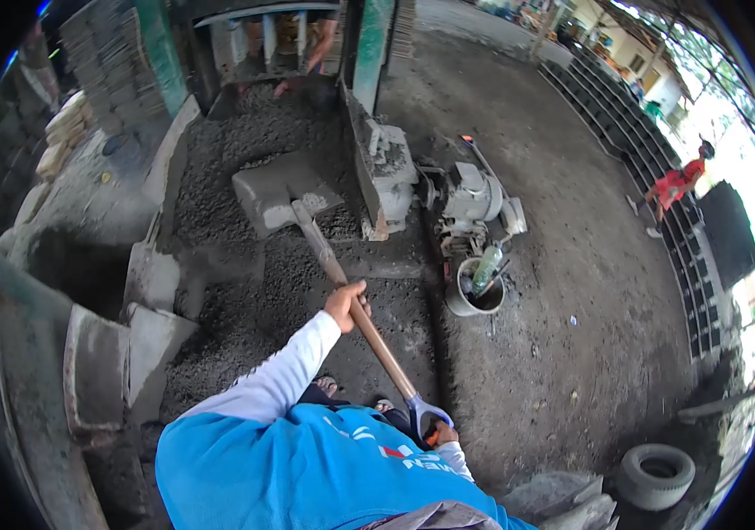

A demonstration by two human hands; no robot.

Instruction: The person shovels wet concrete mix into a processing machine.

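Observation:
A long wooden-shafted shovel (384,355) reaches from my body up into a trough of dark, damp, crumbly mix (232,141). My left hand (345,306) is wrapped around the middle of its shaft. At the near end, my right hand (442,434) is closed on the purple-grey D-shaped grip, its fingers partly hidden. The grey metal blade lies on the dark mix, with its face partly coated. More loose mix (227,331) covers the ground below the trough, near my feet.
A motor (472,193) stands right of the trough, above a bucket (475,299) holding a green bottle. Another person's arm (321,44) shows beyond the trough. At right, a person in red (679,183) is by rows of dark blocks (611,115). A tyre (656,477) lies lower right.

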